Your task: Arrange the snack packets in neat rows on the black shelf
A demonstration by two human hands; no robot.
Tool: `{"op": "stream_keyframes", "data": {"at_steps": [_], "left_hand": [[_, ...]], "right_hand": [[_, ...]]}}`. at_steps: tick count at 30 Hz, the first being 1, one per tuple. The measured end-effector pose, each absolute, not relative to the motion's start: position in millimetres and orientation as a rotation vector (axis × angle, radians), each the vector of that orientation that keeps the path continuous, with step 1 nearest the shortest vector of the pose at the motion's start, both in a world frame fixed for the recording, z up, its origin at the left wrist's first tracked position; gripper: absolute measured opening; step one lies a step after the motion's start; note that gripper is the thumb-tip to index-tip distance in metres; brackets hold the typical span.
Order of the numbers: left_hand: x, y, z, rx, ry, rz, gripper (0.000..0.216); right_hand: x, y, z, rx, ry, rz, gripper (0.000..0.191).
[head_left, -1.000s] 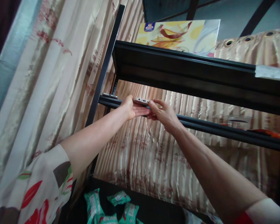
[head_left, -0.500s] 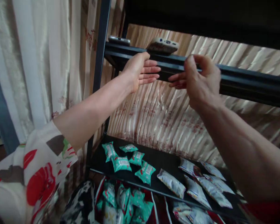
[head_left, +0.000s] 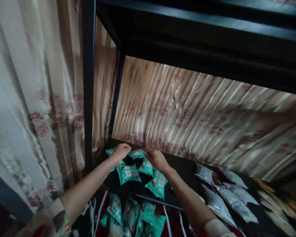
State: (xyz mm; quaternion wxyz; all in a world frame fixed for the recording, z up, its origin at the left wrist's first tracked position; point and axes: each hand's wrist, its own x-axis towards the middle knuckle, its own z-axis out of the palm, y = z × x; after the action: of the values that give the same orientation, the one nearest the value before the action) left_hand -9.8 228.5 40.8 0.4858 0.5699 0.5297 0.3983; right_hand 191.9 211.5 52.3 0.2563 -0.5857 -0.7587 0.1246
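Observation:
Both my hands reach down onto a black lower shelf (head_left: 180,168) at a small green snack bag (head_left: 137,153) in the back row. My left hand (head_left: 120,152) has its fingers curled closed at the bag's left end. At the right end, my right hand (head_left: 157,159) pinches with its fingertips, which are partly hidden. Around them lie several matching green bags, one (head_left: 129,173) in front and another (head_left: 157,184) below my right wrist. One more green bag (head_left: 110,151) is partly covered by my left hand.
Silvery-white packets (head_left: 236,200) lie to the right on the shelf, with yellowish packets (head_left: 281,207) beyond. Below the front edge, a red container (head_left: 165,217) holds more green bags. A black post (head_left: 88,82) stands left, a dark shelf (head_left: 199,19) overhead, curtains (head_left: 177,105) behind.
My hands have dropped from the upper shelf edge, where two phones lay, to the green bags below. Their fingers have closed in at the back bag. The view has tilted downward.

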Motion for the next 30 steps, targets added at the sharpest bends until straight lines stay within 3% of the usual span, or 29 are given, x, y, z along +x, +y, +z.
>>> {"op": "stream_keyframes", "data": {"at_steps": [8,16,21,26,30], "left_hand": [[4,281,-30,1.469,1.510,0.937,0.018],[6,310,-60,1.560,1.639,0.935,0.020],[5,322,-67,1.518,1.682,1.045,0.032],[2,337,-73,1.406,1.538,1.105,0.049],[-6,349,-78,1.275,1.513,1.099,0.045]], "right_hand": [[185,277,-31,-1.967,-2.429,0.067,0.061],[185,307,-36,-1.946,-2.482,0.022,0.046],[189,339,-27,-1.590,-2.053,0.377,0.029],[166,374,-32,-1.278,-1.564,0.975,0.038],[143,381,-34,-1.073,-1.396,1.266,0.035]]}}
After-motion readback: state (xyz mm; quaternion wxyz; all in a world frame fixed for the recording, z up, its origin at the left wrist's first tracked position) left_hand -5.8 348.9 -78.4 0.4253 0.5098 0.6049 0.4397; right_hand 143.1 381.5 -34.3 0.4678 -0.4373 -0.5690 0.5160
